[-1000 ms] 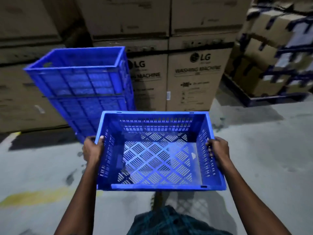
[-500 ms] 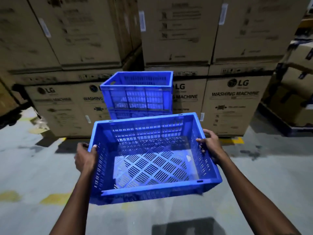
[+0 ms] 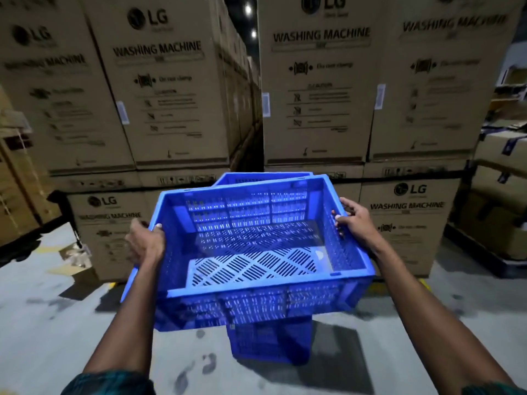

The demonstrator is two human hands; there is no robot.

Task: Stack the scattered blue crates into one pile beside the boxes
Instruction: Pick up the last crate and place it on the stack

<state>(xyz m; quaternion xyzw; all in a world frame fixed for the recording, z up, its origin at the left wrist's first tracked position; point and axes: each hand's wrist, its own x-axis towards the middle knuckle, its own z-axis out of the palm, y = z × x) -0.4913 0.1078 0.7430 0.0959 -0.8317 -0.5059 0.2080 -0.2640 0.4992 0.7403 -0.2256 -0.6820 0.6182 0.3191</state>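
I hold an empty blue slotted crate [image 3: 256,252] in the air at chest height, slightly tilted. My left hand [image 3: 145,243] grips its left rim and my right hand [image 3: 353,220] grips its right rim. Directly behind and below it stands the pile of blue crates [image 3: 271,343]. Only the pile's far rim above the held crate and its lower side beneath it show; the rest is hidden. The held crate hangs over the pile, and I cannot tell whether they touch.
Tall stacks of cardboard washing machine boxes [image 3: 319,89] form a wall right behind the pile, with a dark gap between two stacks. Taped cartons on a pallet [image 3: 502,201] stand at the right. A torn carton scrap [image 3: 75,258] lies on the grey concrete floor at left.
I have come closer to the pile and lifted the held crate higher. It now covers most of the pile, which showed beyond it half a second ago.
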